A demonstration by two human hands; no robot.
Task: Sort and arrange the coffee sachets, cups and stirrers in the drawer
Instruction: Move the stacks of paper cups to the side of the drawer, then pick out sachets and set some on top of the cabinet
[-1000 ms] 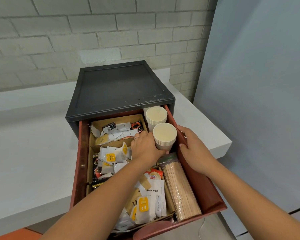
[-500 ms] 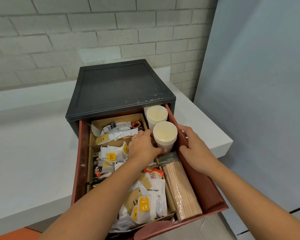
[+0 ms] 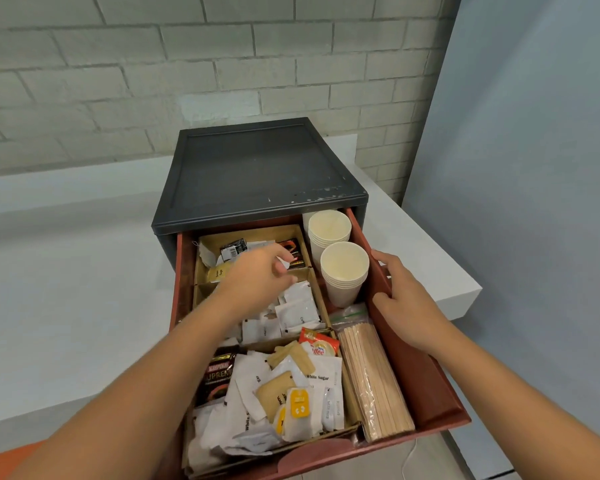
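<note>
The red drawer [image 3: 426, 386] is pulled out of a dark grey cabinet [image 3: 257, 171]. Along its right side stand two stacks of paper cups, the nearer stack [image 3: 344, 271] in front of the far stack [image 3: 328, 227], and a clear bag of wooden stirrers [image 3: 373, 375] lies in front of them. Cardboard compartments on the left hold mixed sachets [image 3: 291, 393]. My left hand [image 3: 257, 278] hovers over the back compartments with loosely curled fingers and holds nothing that I can see. My right hand [image 3: 406, 303] grips the drawer's right wall.
The cabinet stands on a white counter [image 3: 66, 306] against a grey brick wall. The counter ends just right of the drawer, beside a pale blue panel [image 3: 534, 168]. A thin white cable [image 3: 411, 459] hangs below the drawer front.
My left hand has let go of the nearer cup stack and moved left and back over the sachet compartments. My right hand has stayed on the drawer's right wall.
</note>
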